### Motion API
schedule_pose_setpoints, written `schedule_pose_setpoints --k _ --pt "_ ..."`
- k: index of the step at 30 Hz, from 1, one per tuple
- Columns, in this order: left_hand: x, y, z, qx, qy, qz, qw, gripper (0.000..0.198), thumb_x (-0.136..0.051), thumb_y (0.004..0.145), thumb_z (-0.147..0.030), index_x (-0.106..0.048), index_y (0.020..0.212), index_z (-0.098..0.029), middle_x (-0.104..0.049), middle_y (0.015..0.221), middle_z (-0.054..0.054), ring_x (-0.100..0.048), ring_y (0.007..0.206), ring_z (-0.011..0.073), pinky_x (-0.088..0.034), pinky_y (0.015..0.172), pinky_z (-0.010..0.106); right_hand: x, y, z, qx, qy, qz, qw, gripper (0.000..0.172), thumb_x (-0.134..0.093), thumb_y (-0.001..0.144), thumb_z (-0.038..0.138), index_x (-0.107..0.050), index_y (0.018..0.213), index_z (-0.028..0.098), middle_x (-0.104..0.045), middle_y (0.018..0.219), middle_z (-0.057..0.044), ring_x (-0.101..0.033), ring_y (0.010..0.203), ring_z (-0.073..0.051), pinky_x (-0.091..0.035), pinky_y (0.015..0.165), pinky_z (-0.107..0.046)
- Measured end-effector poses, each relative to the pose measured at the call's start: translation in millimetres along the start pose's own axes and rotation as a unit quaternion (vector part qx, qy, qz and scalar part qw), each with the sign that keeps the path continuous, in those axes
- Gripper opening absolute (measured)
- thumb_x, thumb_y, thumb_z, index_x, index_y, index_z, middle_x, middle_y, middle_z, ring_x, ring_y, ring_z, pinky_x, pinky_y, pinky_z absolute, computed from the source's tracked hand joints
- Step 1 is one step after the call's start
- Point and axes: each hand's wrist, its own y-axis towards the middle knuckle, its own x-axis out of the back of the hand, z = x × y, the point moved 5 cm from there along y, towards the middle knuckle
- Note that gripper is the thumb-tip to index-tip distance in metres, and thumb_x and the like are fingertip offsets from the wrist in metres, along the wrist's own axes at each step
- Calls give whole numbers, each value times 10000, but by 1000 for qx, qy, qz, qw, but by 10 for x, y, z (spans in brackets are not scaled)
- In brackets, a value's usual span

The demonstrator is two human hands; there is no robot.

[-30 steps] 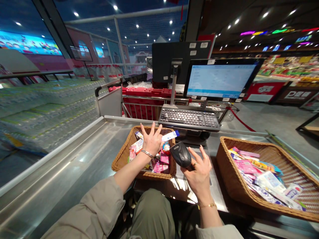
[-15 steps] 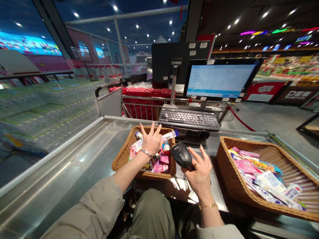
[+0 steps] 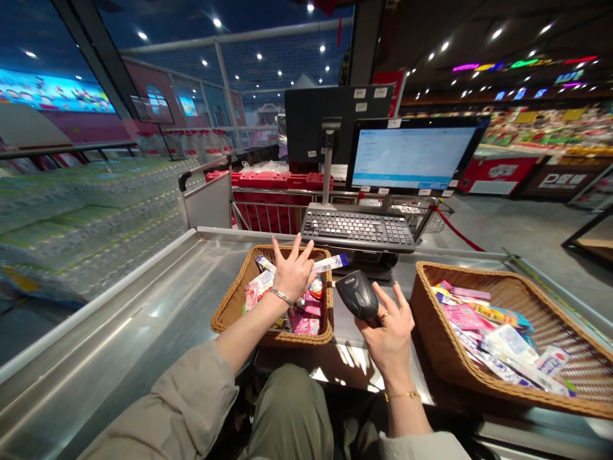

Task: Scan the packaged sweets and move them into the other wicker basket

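Observation:
My left hand (image 3: 291, 273) hovers over the left wicker basket (image 3: 231, 305), pinching a long white and blue tube-shaped pack (image 3: 330, 262) while the other fingers spread upward. The basket holds several small pink and white packets. My right hand (image 3: 390, 329) holds a black barcode scanner (image 3: 357, 294), its head turned toward the left hand, with the outer fingers splayed. Both hands are above a steel checkout counter (image 3: 158, 326).
A second wicker basket (image 3: 460, 364) with several packets sits at the right. Behind the baskets stand a keyboard (image 3: 359, 228), a lit monitor (image 3: 412, 156) and a red shopping cart (image 3: 272, 201). Stacked water bottle packs (image 3: 81, 217) lie beyond the counter at left.
The head camera shifted slightly, so everything sits a little lower and to the left. My right hand and the scanner moved a bit to the right; the left hand keeps its hold.

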Motion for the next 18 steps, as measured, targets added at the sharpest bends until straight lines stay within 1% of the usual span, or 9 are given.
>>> schedule_pose_setpoints --k 6,11,18 --pt "0 69 -135 -15 13 -1 1000 118 -624 869 -288 -709 886 -208 -476 1484 81 -271 1449 409 54 1068 832 111 9 -89 3 -7 -26 1000 203 -687 770 294 -695 959 221 -670 1252 -83 -424 1362 -360 -358 1056 -623" --pt "-34 130 -233 -31 15 -12 999 138 -629 874 -325 -704 861 -209 -465 1494 73 -223 1465 404 50 1084 815 193 3 -170 5 -15 -45 999 211 -687 778 330 -699 956 217 -675 1241 -93 -431 1355 -358 -369 1043 -622" --pt "-45 221 -381 -53 18 -34 998 105 -652 858 -310 -693 864 -213 -446 1508 71 -244 1464 385 83 1101 787 311 -32 -297 -26 -34 -55 998 216 -667 801 365 -707 956 219 -660 1269 -85 -423 1356 -357 -352 1050 -628"
